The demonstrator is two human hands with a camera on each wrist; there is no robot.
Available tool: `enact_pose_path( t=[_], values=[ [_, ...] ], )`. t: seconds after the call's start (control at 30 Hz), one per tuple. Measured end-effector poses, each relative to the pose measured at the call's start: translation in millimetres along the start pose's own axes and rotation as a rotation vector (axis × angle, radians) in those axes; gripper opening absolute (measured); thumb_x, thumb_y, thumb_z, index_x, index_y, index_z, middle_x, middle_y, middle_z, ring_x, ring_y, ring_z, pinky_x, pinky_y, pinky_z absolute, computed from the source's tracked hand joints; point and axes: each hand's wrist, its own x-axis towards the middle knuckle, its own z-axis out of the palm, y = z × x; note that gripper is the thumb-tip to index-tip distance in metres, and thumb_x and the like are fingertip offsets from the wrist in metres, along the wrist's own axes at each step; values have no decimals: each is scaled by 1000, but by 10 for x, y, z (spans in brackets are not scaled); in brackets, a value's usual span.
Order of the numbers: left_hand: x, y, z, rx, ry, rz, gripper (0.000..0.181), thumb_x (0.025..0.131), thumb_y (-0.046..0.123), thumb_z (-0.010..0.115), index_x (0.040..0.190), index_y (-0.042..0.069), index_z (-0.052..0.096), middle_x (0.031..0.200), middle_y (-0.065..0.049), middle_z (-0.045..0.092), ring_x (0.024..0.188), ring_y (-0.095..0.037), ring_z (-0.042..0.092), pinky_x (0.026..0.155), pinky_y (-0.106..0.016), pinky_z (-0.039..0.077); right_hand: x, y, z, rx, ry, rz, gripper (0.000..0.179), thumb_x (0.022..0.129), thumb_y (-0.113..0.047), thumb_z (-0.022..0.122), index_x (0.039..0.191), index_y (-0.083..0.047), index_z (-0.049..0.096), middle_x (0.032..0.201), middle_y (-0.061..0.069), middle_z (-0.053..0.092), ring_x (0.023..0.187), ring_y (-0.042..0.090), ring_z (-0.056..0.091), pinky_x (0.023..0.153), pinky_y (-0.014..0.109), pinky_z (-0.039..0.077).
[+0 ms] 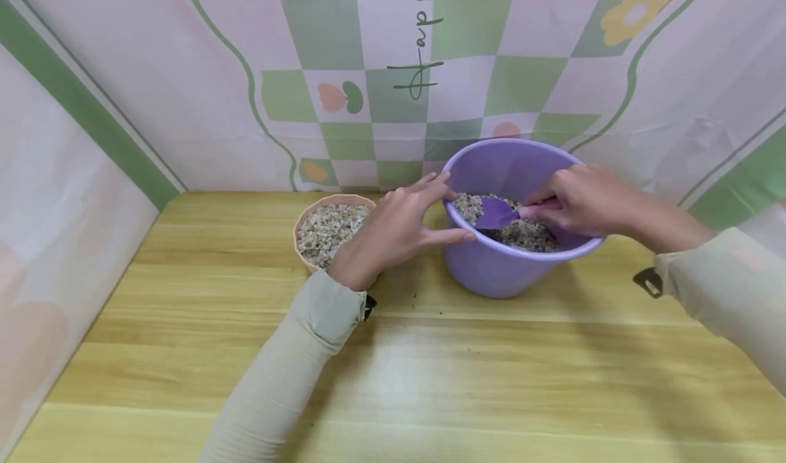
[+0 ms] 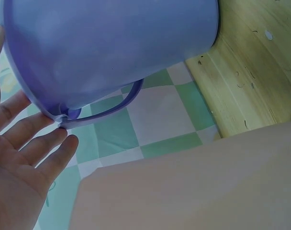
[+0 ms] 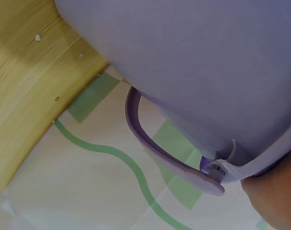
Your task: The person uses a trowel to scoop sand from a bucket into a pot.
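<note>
A purple bucket stands on the table, part filled with pale grit. My right hand reaches over its right rim and grips the handle of a small purple shovel, whose blade lies at the grit inside. With thumb and fingers spread, my left hand touches the bucket's left rim. Its fairly straight fingers rest at the rim near the handle joint in the left wrist view. Below that wrist, a peach pot heaped with similar grit is partly covered by the hand.
The bucket's curved carrying handle hangs down its far side. Behind the wooden table rises a checked green and white cloth. Small specks and grains lie scattered on the wood around the bucket.
</note>
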Motion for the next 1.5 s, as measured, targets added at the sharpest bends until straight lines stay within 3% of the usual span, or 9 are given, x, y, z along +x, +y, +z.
enact_pose_path(
  t=[0.3,0.57,0.77,0.93,1.13,1.23,1.5],
  values=[
    [8,5,-8,-24,11,15,62,79,63,73,122,17,68,153,-11,42,141,-24,40,115,-39,35,-6,-7,-50,13,2,2,6,88,-26,78,92,-24,82,71,-17,70,55,1,53,54,29,46],
    [-1,-5,1,-15,44,47,60,80,61,74,118,16,68,151,-12,47,118,-27,63,103,-39,49,-24,-11,-91,17,1,34,10,89,-28,77,95,-22,82,75,-11,73,59,4,60,60,31,52],
    [-4,0,13,-19,39,44,60,80,61,74,120,16,68,151,-11,46,123,-27,60,105,-39,47,-51,-16,-106,44,-5,47,13,90,-26,76,98,-17,81,81,-4,76,63,7,64,60,29,54],
    [-4,0,19,-44,52,65,57,81,57,76,119,15,67,147,-10,52,102,-21,69,95,-36,54,-83,-19,-148,45,10,68,15,89,-26,77,99,-14,81,82,-1,76,68,13,66,63,33,56],
    [-13,-7,29,-39,64,71,57,80,56,77,118,15,67,145,-10,54,88,-15,68,88,-34,56,-106,-31,-174,37,15,74,17,89,-27,77,101,-15,80,81,-3,75,68,11,65,65,35,55],
    [-17,-7,33,-39,60,66,58,80,57,76,118,15,67,145,-10,54,86,-14,67,88,-34,56,-126,-30,-177,36,28,71,17,89,-26,77,101,-14,80,76,-6,73,63,8,61,62,31,53],
    [-17,-5,16,-40,42,59,65,81,58,74,127,14,65,150,-11,48,108,-22,68,104,-38,48,-206,-21,-217,44,92,55,20,87,-21,79,103,-10,80,56,-12,57,46,3,44,50,23,41]
  ],
)
